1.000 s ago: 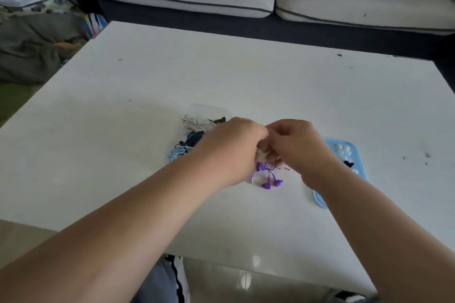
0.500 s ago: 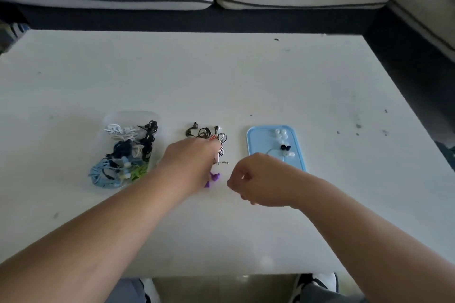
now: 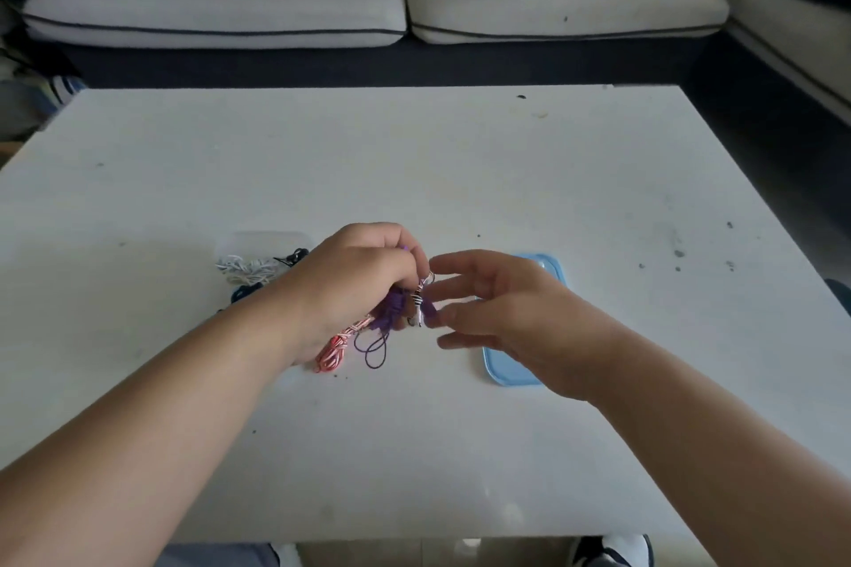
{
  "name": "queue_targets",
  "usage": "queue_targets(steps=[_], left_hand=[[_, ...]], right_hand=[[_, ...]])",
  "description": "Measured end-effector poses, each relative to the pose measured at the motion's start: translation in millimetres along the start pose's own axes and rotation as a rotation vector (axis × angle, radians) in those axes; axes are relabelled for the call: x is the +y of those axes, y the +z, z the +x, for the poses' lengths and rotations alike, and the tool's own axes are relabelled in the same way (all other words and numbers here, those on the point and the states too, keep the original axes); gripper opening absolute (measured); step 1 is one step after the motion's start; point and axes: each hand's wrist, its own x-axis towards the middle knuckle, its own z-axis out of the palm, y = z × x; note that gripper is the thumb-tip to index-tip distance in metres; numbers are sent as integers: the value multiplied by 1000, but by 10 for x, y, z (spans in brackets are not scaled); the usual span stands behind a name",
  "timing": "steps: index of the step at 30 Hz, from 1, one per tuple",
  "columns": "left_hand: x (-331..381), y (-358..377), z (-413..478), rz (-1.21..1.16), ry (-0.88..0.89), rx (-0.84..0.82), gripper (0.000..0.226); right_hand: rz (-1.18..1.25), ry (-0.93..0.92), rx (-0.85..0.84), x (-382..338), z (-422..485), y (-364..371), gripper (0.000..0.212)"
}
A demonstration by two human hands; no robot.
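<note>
At the near edge of the white surface (image 3: 414,451), a dark-and-white shoe (image 3: 612,550) is seen on the floor below the right side. Both forearms are stretched out from the near corners toward the middle of the surface.

A bundle of earphone cords (image 3: 391,313) is gripped by the left hand (image 3: 354,276), whose fingers are curled round it and whose back is turned to the camera. The bundle is held near the middle of the surface, somewhat nearer the near edge than the far one. Three parts can be told apart in it. A red-and-white cord (image 3: 334,348) is let down from under the wrist toward the near edge. Thin purple loops (image 3: 375,348) are hung just beside it. A black-and-white striped piece (image 3: 418,306) sticks out on the thumb side. Whether the lower ends touch the surface cannot be told.

The right hand (image 3: 511,313) is held wide, with fingers straight and spread and nothing grasped. Its fingertips are pointed at the bundle and lie just beside the striped piece. Contact cannot be made out.

A blue tray (image 3: 511,375) is laid flat under the right hand and is largely covered by it.

Behind the left hand, toward the left edge, a clear container (image 3: 258,239) is placed. White cords (image 3: 246,267) and darker ones are heaped in it.

Small dark specks (image 3: 679,253) are scattered toward the right edge.

Beyond the far edge, a pale sofa (image 3: 221,0) with dark piping is set across the view.
</note>
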Motion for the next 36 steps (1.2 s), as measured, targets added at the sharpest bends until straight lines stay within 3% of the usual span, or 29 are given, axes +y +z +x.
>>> queue_targets(steps=[5, 10, 17, 20, 24, 36], left_hand=[[-13, -21, 30, -187, 29, 9, 19], [-21, -23, 44, -302, 3, -22, 16], [6, -50, 55, -555, -88, -50, 26], [-32, -29, 72, -504, -48, -70, 25], [-93, 11, 85, -372, 19, -62, 20], [-128, 90, 153, -425, 26, -17, 17]], right_hand=[[245, -41, -114, -48, 4, 10, 41], [293, -70, 27, -37, 33, -5, 19], [284, -17, 222, -34, 51, -24, 19], [238, 2, 289, -9, 63, -54, 19], [272, -24, 242, -26, 58, -51, 19], [257, -132, 162, -55, 38, -24, 24]])
